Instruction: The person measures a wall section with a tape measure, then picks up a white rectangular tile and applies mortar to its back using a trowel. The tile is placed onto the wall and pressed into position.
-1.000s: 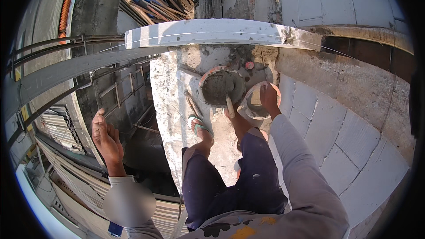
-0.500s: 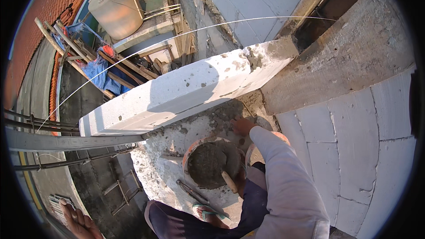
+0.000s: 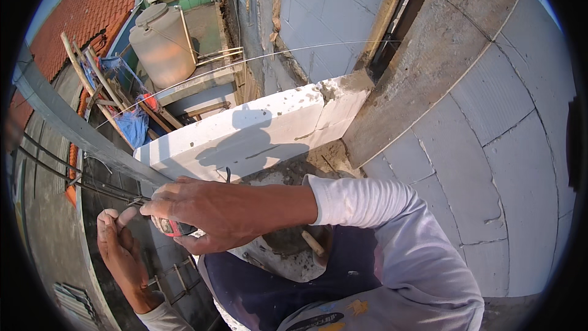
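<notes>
My right hand (image 3: 214, 208) reaches across my body to the left and grips a small red and black object (image 3: 173, 227). My left hand (image 3: 119, 248) is just below and left of it, fingertips raised to the thin dark bars (image 3: 67, 175) beside a grey metal beam (image 3: 73, 129). Whether those fingers pinch anything is unclear. Behind the hands lies a long white block (image 3: 245, 135) with my shadow on it. A thin taut line (image 3: 275, 54) runs above the block. A wooden handle (image 3: 312, 243) shows under my right forearm.
A rough concrete column (image 3: 429, 67) and a white block wall (image 3: 508, 171) stand to the right. Far below on the left are a beige water tank (image 3: 162, 46), red tiled roofs (image 3: 79, 18), stacked timber with a blue sheet (image 3: 128, 125), and a steep drop.
My right hand has left the mortar tub on the right and swung across to the left, now holding the red and black object. My left hand has come up beside it. My view has turned left.
</notes>
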Motion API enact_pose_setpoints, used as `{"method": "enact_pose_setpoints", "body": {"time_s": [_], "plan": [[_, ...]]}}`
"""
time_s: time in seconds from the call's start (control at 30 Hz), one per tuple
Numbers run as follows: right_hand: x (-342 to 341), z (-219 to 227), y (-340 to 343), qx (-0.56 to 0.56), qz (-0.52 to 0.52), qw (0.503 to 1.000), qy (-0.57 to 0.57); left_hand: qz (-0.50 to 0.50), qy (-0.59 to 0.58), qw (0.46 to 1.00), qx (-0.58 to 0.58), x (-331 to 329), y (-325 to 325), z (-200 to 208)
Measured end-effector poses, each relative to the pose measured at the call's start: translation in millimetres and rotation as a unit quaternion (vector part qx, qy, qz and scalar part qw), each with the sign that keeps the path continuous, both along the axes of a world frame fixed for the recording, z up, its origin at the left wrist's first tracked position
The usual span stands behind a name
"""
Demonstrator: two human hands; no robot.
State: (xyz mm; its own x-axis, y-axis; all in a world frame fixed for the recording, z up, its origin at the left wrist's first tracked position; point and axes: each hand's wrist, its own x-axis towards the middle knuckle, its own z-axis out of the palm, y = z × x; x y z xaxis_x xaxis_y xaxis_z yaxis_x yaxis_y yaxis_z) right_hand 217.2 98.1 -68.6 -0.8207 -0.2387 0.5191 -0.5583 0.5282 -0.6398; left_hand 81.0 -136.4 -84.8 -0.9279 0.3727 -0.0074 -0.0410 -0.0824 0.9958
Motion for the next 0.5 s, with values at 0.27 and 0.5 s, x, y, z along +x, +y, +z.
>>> {"method": "enact_pose_setpoints", "body": {"time_s": [0.27,0.5], "plan": [[-62.2,-15.0,-82.7,0.257,-0.201,0.911,0.252,-0.032,0.062,0.996,0.056,-5.3,-6.1,-13.7],[-59.5,-20.7,-77.5,0.256,-0.179,0.927,0.207,0.031,0.013,0.994,0.101,-5.7,-2.3,-29.5]]}}
